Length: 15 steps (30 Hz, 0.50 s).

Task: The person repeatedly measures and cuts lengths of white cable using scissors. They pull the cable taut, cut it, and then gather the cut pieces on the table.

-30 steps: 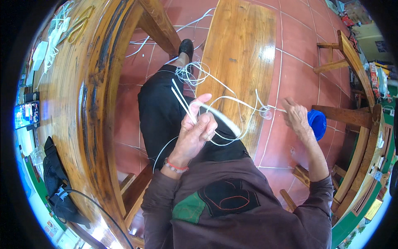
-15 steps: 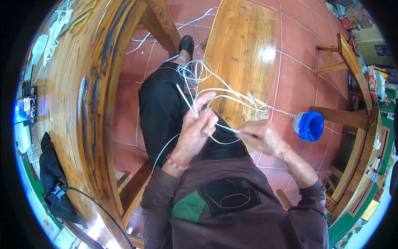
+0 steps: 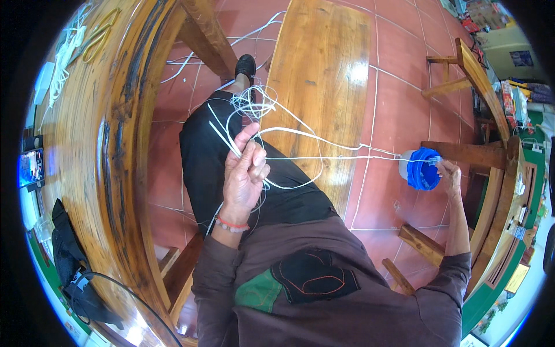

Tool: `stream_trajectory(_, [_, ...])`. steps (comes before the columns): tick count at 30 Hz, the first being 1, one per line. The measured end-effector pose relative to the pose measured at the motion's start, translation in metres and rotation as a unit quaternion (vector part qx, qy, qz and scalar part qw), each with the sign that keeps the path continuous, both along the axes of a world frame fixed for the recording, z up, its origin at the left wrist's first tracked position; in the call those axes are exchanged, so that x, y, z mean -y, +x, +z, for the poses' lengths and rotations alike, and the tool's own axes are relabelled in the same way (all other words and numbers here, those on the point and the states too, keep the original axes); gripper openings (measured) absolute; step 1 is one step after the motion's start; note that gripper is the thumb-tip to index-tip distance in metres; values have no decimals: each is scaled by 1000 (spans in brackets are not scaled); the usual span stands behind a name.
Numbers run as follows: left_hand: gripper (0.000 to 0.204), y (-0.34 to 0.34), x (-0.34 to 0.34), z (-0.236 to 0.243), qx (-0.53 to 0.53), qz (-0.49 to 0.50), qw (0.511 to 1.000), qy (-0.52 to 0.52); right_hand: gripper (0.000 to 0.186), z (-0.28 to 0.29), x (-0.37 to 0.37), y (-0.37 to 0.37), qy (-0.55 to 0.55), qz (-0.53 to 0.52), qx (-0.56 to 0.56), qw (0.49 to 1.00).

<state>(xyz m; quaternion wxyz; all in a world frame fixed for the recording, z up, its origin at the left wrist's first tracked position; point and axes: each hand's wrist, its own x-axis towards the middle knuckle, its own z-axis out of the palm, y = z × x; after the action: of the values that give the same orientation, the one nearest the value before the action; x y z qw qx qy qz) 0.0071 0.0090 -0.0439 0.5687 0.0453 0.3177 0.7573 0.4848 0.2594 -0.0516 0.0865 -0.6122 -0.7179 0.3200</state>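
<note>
Over my lap, my left hand [image 3: 247, 168] is closed on several strands of white cord [image 3: 347, 158], with loose ends sticking up beside the thumb. One strand runs nearly straight from it across to my right hand [image 3: 450, 173], which is far out to the right with fingers pinched on the cord. The right fingertips are in front of the rim of a bin lined with a blue bag [image 3: 424, 170]; whether they touch it I cannot tell. A tangled bundle of the cord [image 3: 254, 103] lies beyond my left hand, over my knee and the bench edge.
A long wooden bench [image 3: 318, 63] stands ahead on red floor tiles. To the left, a heavy wooden table [image 3: 98, 173] bears a white cord hank [image 3: 66, 55], a phone [image 3: 31, 168] and a black bag [image 3: 75, 266]. A wooden chair [image 3: 483, 87] is at the right.
My right hand has swung far right from beside my left hand to the blue-lined bin, drawing the strand out straight. My left hand keeps its grip. The view has shifted slightly.
</note>
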Motion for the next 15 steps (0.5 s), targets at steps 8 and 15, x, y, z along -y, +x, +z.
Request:
stream_trajectory(8, [33, 2, -2, 1, -1, 11, 1000, -21, 24, -9, -18, 59, -6, -199, -39, 979])
stream_trajectory(15, [35, 1, -1, 1, -3, 1, 1000, -18, 30, -6, -18, 56, 58, -251, -17, 966])
